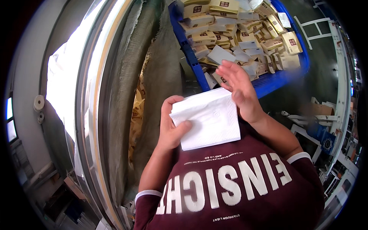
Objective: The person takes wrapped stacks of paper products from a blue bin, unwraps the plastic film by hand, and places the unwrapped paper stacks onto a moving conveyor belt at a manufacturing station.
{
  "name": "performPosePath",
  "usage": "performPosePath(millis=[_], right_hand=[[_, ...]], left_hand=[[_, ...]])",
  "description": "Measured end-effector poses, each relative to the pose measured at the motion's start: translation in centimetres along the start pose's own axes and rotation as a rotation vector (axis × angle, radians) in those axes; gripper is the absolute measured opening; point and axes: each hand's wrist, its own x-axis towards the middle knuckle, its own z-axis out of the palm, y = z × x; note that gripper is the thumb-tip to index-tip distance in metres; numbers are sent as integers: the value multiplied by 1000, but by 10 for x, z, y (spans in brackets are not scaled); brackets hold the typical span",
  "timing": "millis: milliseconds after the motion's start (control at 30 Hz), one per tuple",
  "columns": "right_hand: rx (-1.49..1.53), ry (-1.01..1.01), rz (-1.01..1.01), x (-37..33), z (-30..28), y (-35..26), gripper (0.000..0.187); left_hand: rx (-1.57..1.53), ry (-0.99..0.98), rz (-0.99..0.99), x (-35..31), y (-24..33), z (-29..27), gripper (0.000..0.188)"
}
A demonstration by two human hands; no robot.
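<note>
A stack of white paper tissues (211, 124), embossed on its top sheet, is held before my chest. My left hand (171, 128) grips its left edge, thumb lying across the top and the other fingers behind. At the stack's far right corner is my right hand (243, 94), fingers raised and apart, its thumb close to the edge; whether it touches the paper I cannot tell. Just beyond stands a blue plastic crate (303, 73) heaped with tissue packs (230, 57) in cream and yellow wrappers with dark printed squares.
To my left hangs a large grey-green woven sack (155, 76), with yellow printed wrappers (138, 111) showing in its fold. Beside it runs a long pale machine frame (94, 96). White metal framing (337, 76) and a blue motor-like unit (322, 140) are at the right.
</note>
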Motion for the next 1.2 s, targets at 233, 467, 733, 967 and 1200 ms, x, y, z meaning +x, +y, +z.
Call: performPosePath(millis=[233, 467, 733, 967, 1200], right_hand=[[366, -83, 319, -15, 3, 22, 80], [134, -160, 282, -6, 8, 6, 75], [-678, -700, -1123, 30, 46, -73, 51], [-819, -420, -1076, 39, 49, -60, 42], [-1094, 186, 276, 54, -180, 69, 41]], left_hand=[[73, 30, 39, 6, -17, -3, 84], [131, -26, 76, 3, 2, -9, 81], [-282, -109, -247, -43, 52, -30, 100], [-102, 325, 188, -97, 118, -83, 75], [84, 915, -132, -255, 141, -282, 53]])
